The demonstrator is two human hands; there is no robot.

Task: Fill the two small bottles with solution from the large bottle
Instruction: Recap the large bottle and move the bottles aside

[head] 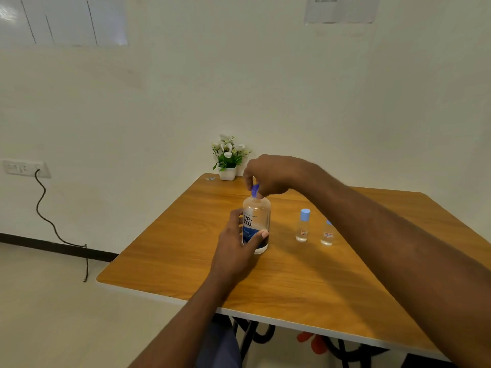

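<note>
Near the middle of the wooden surface [164, 261]: one large bottle [256, 224], clear, upright, blue-and-white label, partly filled with clear liquid. Left hand [239, 248] wrapped around its lower body, thumb across the front of the label. Right hand [268, 176] above it, fingertips pinched on the blue cap [255, 191], which sits tilted at the neck; whether it is still attached cannot be told from this angle.

Just right of the large bottle, apart from it: first small bottle [303, 228], clear, upright, light-blue cap on. Beside that, further right: second small bottle [326, 235], clear, upright, its top partly hidden behind the right forearm.

Far edge of the surface, against the wall: small white pot of white flowers [228, 158]. Left wall: socket panel [25, 168] with a dark cable [53, 224] trailing to the floor.
</note>
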